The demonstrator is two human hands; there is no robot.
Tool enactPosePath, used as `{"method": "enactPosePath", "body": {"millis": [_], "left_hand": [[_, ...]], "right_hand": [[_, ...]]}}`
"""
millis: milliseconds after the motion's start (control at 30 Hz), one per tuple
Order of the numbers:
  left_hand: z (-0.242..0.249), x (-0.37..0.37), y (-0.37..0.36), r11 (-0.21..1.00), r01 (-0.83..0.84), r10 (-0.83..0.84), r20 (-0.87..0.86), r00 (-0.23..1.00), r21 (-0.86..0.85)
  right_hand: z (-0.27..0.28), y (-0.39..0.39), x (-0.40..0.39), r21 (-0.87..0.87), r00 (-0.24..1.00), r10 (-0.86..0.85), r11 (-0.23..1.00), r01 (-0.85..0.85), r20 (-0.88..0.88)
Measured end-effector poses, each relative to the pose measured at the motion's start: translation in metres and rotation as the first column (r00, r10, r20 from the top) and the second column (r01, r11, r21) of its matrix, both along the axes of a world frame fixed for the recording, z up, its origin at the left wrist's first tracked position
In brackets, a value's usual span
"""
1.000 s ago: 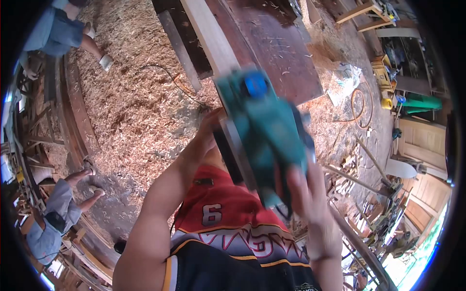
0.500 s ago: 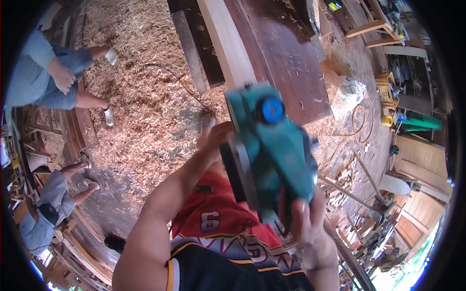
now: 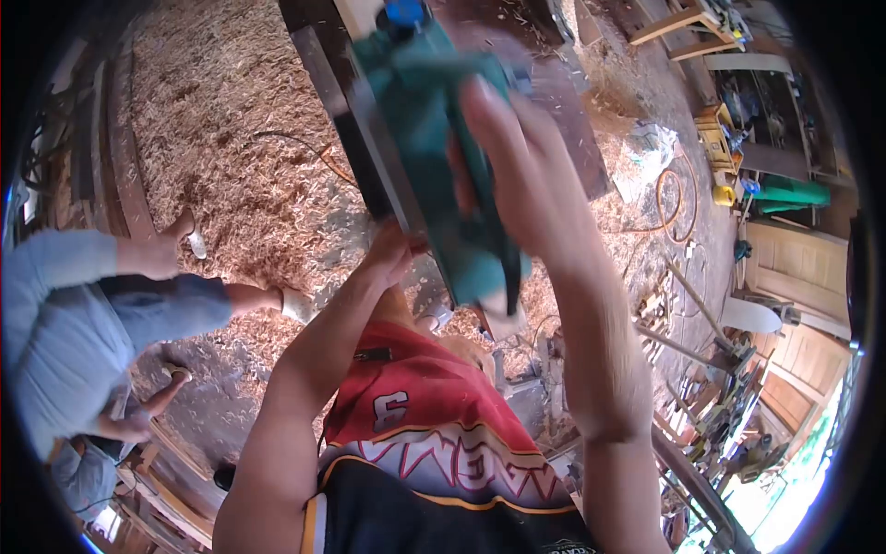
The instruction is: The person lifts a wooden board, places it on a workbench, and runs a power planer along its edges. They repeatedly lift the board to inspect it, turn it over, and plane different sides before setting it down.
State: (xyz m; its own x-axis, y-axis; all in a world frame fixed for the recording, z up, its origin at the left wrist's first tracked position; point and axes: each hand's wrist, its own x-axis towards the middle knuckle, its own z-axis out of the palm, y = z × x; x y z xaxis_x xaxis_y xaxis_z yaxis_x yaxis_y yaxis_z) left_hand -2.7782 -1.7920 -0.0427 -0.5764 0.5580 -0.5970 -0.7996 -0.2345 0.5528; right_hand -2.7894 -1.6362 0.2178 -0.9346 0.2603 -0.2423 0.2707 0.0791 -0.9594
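Observation:
A teal electric planer (image 3: 420,138) with a blue knob at its front end fills the middle of the view, smeared by motion. My right hand (image 3: 535,175) is wrapped round its rear handle from above, thumb along the top. Beneath the planer lies a pale timber (image 3: 354,17), of which only a bit shows past the far end. My left hand (image 3: 392,257) is low at the planer's left side, fingers curled and partly hidden behind its edge. What those fingers grip cannot be made out. The dark reddish-brown workbench (image 3: 577,129) shows to the right.
Wood shavings (image 3: 221,120) cover the floor on the left. A person in a light blue shirt (image 3: 69,342) walks at the left, with another person (image 3: 83,475) farther back. An orange hose (image 3: 663,198) coils at the right, near offcuts and wooden panels (image 3: 798,268).
The planer and my right hand have moved forward, away from my body, along the timber. My left hand has shifted slightly left. The person in light blue has come nearer.

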Motion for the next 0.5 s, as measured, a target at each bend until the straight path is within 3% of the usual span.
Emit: {"method": "enactPosePath", "body": {"millis": [67,167,267,367,500], "left_hand": [[0.011,-0.003,-0.001,0.982,0.041,-0.065,0.127,0.990,0.187],[-0.024,0.003,-0.009,0.974,0.191,-0.195,0.024,0.981,0.125],[-0.011,0.003,-0.010,0.983,0.182,-0.181,-0.012,0.983,0.009],[-0.004,0.005,-0.010,0.985,0.171,-0.171,0.000,0.985,0.001],[0.003,0.002,-0.008,0.984,0.181,-0.181,0.002,0.984,0.006]], "right_hand": [[0.009,-0.003,0.081,-0.059,0.997,0.021,0.998,-0.017,0.079],[0.018,-0.006,0.210,-0.087,0.979,0.065,0.995,-0.049,0.191],[0.017,-0.009,0.306,-0.080,0.980,0.092,0.994,-0.079,0.179],[0.014,-0.007,0.333,-0.064,0.982,0.088,0.995,-0.078,0.170],[0.007,-0.008,0.302,-0.081,0.990,0.058,0.996,-0.048,0.132]]}}
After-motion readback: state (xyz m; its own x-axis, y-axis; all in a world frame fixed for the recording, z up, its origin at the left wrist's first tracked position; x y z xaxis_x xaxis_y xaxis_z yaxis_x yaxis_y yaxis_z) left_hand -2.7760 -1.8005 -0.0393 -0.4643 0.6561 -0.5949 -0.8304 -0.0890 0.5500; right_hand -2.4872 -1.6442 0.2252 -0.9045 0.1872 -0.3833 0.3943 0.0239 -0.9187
